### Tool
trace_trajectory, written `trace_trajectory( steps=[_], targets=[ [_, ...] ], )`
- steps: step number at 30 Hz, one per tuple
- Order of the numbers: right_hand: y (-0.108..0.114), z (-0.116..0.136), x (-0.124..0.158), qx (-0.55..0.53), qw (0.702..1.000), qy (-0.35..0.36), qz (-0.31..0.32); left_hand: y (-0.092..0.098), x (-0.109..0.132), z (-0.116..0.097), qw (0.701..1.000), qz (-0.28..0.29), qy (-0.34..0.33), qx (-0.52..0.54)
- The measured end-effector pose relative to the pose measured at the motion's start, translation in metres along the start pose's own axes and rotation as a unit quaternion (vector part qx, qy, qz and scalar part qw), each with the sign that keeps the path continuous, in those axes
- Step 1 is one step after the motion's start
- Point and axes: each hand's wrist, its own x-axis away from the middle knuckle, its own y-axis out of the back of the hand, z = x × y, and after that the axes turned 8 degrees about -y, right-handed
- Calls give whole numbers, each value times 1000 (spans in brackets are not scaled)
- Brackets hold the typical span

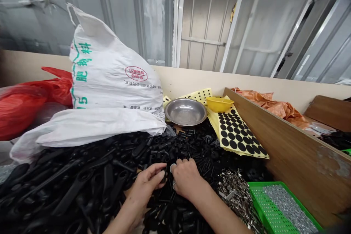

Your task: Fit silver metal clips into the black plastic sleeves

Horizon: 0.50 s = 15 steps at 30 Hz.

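Observation:
My left hand (148,182) has its thumb and fingers closed on a small black part (164,175), mostly covered by the fingers. Close beside it on the right, my right hand (187,178) is curled, knuckles up. A pale, round, shiny bit (173,168) shows at the edge of its fingers; whatever else lies inside the grip is hidden. Both hands are just over a heap of small black fittings (164,150). Longer black plastic handles (71,193) are piled to the left.
A white woven sack (115,80) stands behind the heap. Further right are a steel bowl (186,111), a yellow basin (219,104) and sheets of black round stickers (238,131). Metal clips (237,197), a green basket (274,208) and a wooden board (279,150) border the right side.

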Motion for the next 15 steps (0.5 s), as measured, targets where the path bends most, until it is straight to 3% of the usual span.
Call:
trace_trajectory(
  steps=[4,8,12,15],
  targets=[
    [0,-5,3,-56,998,-12,-11,-3,6,0,998,0,31,57],
    [-3,-32,5,-171,982,-67,-47,-7,9,0,994,-15,46,102],
    [-8,-59,11,-328,936,-99,-83,-15,11,-1,980,-38,77,177],
    [-6,-62,23,-437,888,-98,-103,-23,12,-2,967,-43,101,228]
  ],
)
